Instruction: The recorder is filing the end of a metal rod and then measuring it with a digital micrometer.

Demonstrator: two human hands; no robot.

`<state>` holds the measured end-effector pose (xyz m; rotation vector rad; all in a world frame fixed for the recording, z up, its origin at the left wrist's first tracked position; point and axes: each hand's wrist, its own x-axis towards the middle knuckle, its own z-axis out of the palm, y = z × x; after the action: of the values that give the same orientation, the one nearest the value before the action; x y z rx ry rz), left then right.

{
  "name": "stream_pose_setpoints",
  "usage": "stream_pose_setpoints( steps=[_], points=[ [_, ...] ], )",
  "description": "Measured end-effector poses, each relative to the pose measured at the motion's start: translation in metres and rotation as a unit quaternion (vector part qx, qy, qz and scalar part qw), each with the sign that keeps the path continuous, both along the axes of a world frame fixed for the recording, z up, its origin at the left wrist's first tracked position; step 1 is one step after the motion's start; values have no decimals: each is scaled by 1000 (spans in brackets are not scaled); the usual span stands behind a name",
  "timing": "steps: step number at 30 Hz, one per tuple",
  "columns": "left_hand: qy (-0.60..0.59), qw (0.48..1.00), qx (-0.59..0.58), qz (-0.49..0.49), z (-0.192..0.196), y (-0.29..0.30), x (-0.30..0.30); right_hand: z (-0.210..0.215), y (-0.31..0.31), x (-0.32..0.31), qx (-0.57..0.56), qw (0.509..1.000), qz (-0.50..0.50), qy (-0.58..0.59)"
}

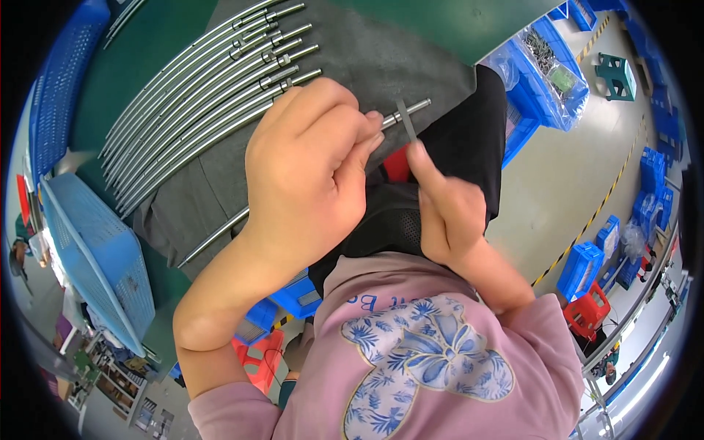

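Note:
My left hand (312,158) is closed round a long shiny metal rod (216,235), pinching it near its right end. The rod slants from the lower left up to the right, and its middle is hidden behind the hand and wrist. My right hand (451,213) grips a thin, flat grey file (405,121), thumb laid along it. The file crosses the rod close to a collar near its tip and seems to touch it. Beyond my left hand, several similar metal rods (198,95) lie side by side on a dark grey cloth (367,48).
The cloth covers part of a green table (455,22). At the left stand a light blue basket (103,257) and a darker blue basket (66,88). On the right, a blue bin (535,110) holds bagged metal parts. A green stool (616,77) and a red stool (587,312) stand on the floor.

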<state>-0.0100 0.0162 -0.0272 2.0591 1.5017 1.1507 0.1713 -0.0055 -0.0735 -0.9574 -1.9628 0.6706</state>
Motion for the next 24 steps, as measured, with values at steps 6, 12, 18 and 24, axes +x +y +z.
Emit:
stream_pose_setpoints(
  steps=[6,12,18,24],
  points=[
    [3,1000,-1,0,0,-1,0,15,17,-7,5,1000,14,-14],
    [9,1000,-2,-3,3,1,-1,8,19,-10,17,999,14,45],
    [-12,1000,-6,2,0,2,1,-7,0,4,-11,999,9,36],
    [-15,1000,-9,3,-2,-1,1,0,2,0,20,1000,-2,6]
  ],
)
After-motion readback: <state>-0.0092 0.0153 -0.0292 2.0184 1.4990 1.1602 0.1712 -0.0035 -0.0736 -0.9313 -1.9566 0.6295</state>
